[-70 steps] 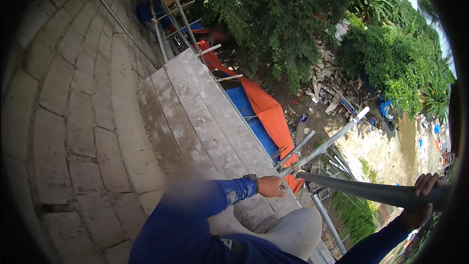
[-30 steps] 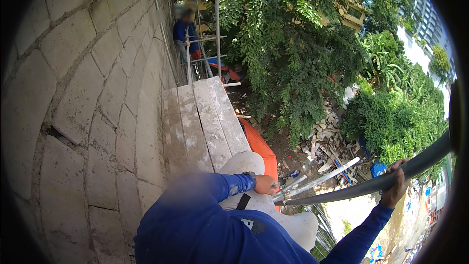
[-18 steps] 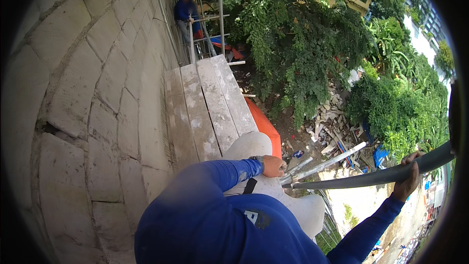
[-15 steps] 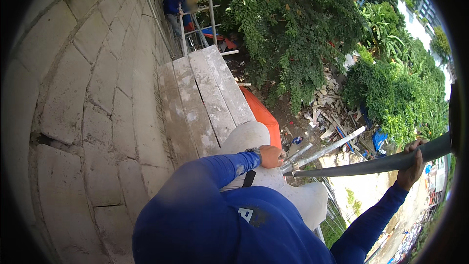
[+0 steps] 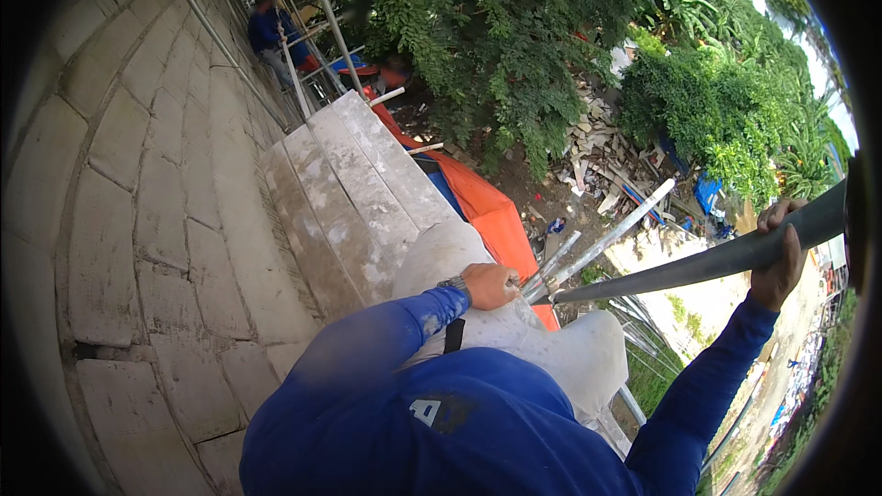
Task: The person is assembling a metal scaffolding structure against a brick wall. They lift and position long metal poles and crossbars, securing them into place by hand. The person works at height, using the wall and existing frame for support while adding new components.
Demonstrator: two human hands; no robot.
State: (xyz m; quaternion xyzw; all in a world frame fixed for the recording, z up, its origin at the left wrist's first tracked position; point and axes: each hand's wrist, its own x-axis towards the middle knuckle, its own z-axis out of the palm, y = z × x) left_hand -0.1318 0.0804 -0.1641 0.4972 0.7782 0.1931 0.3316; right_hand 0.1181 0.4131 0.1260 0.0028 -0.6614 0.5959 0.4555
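Note:
My right hand [image 5: 781, 262] grips a dark grey scaffold pipe [image 5: 680, 266], its fingers wrapped round it at the right side of the view. The pipe slants down leftward and ends beside my thigh, near several lighter metal tubes [image 5: 611, 234]. My left hand [image 5: 491, 287], with a wristwatch [image 5: 455, 288] above it, rests closed over my white-trousered leg [image 5: 450, 248]. Whatever its curled fingers hold, if anything, is hidden. The pipe's lower end lies just right of that hand.
Dusty planks [image 5: 344, 193] form a platform ahead of me, along a block wall [image 5: 156, 294] on the left. A person in blue [image 5: 266, 28] is at the far end by scaffold tubes. Below lie an orange tarp [image 5: 487, 211], rubble [image 5: 597, 142] and trees [image 5: 496, 37].
The view has turned, shifting the platform and far person leftward in the picture. My right hand stays on the pipe; my left hand remains closed at my leg.

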